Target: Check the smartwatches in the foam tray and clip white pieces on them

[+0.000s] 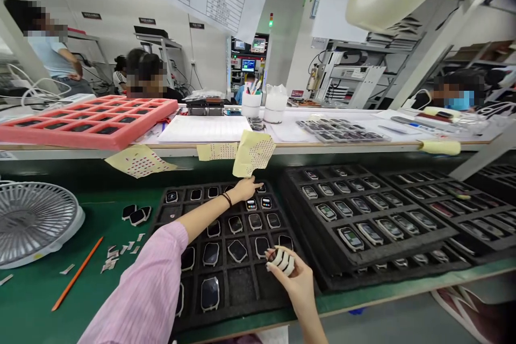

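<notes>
My left hand (244, 190) reaches over a black foam tray (242, 286) to its far right corner. Its fingers are stretched out, with a fingertip at a smartwatch (262, 188) in the back row; the hand partly covers that watch. Just in front of it, two watches (266, 203) have lit screens with coloured icons. Other square-faced watches (210, 253) lie in the tray's compartments, their screens dark. Above the tray's near right part, my right hand (299, 275) is closed around a small stack of watches (282, 262) held on edge, pale sides showing.
Stacked foam trays (296, 215) holding more watches stand to the right. At left are a white fan (36, 220), an orange stick (77, 274), paper scraps and loose watches (139, 215). A raised shelf carries a red foam tray (121, 140). People are beyond it.
</notes>
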Demonstrator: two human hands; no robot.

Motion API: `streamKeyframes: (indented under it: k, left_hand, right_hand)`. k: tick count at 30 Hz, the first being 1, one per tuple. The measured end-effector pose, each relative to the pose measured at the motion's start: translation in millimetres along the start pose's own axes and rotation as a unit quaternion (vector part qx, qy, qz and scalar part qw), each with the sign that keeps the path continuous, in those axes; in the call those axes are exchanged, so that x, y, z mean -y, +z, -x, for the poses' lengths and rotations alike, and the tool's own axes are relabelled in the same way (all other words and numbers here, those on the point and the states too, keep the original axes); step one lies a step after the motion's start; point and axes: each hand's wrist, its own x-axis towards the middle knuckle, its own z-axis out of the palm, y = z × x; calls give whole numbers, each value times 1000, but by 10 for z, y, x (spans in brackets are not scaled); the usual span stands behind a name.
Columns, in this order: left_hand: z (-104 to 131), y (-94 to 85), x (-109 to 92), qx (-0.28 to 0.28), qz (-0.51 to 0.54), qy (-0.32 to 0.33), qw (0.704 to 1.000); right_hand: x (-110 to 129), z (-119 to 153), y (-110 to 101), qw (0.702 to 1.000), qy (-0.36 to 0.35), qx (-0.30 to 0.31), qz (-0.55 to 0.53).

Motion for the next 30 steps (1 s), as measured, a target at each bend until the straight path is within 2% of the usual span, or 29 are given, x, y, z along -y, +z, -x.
streamKeyframes:
  k: [3, 6, 9, 12, 15, 18, 25, 27, 30]
  left_hand:
    - [-98, 23, 13, 8, 0, -14, 1000]
    - [-102, 8, 40, 20, -4, 1, 1000]
    - [-29, -53, 77, 32, -5, 34, 999]
    - [159, -125, 135, 32, -4, 53, 998]
    - [508, -160, 249, 19, -2, 46, 999]
    - [1005, -153, 479, 8, -1, 11, 1000]
    - [2281, -162, 1305, -21, -12, -182, 983]
    - [2526, -151, 1458, -18, -16, -219, 975]
    - [2707, -94, 1573, -13, -19, -245, 969]
  right_hand:
    - [-50, -1, -15, 1000, 1, 6, -6]
    - [-81, -1, -25, 1000, 1, 11, -11]
    - [-68, -2, -21, 1000, 3, 13, -15]
    - [-27, -1, -13, 1000, 6, 13, -15]
    - [15, 7, -13, 1000, 6, 6, -10]
    - [52, 16, -19, 1000, 14, 7, 5]
    - [121, -23, 22, 999, 25, 8, 48]
    - [169, -66, 79, 998, 25, 17, 62]
    - [272, -156, 233, 996, 14, 34, 81]
